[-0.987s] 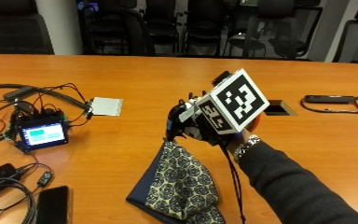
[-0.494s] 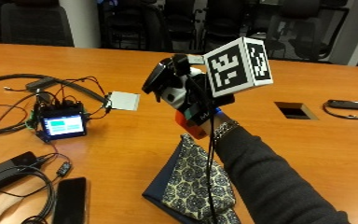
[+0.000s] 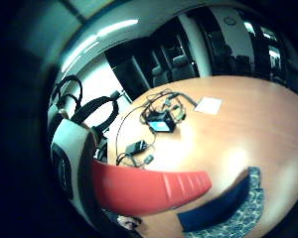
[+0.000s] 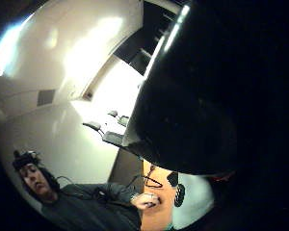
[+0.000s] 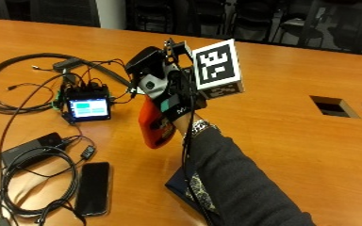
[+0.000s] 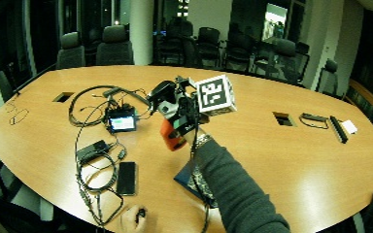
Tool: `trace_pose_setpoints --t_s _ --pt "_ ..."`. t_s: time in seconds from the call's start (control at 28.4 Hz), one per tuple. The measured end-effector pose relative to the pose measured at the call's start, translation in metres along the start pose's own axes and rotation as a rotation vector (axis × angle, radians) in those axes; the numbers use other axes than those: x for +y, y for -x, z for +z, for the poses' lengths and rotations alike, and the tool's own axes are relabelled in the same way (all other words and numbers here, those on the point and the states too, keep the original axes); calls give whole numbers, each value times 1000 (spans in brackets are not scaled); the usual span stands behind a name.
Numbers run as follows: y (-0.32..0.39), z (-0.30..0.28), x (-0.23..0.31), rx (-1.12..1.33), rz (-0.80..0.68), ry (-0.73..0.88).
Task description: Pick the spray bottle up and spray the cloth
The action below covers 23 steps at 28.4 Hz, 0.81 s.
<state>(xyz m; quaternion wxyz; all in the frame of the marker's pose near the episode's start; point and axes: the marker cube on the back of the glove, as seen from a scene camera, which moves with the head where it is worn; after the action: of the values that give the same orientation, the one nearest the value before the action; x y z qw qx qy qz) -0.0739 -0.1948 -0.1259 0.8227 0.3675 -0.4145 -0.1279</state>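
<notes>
so in the outside view the gloved right hand (image 5: 168, 94) holds the orange spray bottle (image 5: 154, 127) up off the wooden table (image 5: 281, 113), fingers wrapped round its neck. the patterned cloth (image 5: 193, 188) lies flat below the forearm. wide outside view: same grip, bottle (image 6: 172, 136) just above the cloth (image 6: 196, 177). little finger palm view shows the bottle (image 3: 149, 188) close, cloth (image 3: 233, 208) on the table.

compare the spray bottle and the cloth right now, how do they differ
The spray bottle is orange-red and plain; the cloth is dark blue with a pale patterned side. The right hand holds the bottle above the table; the cloth lies flat on it, partly hidden by the sleeve.
</notes>
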Motion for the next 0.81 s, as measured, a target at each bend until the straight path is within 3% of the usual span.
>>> trace_pose_setpoints --t_s 0.35,0.81 --pt "-40 27 18 -102 201 -7" --pt "-20 15 -19 -69 162 -118"
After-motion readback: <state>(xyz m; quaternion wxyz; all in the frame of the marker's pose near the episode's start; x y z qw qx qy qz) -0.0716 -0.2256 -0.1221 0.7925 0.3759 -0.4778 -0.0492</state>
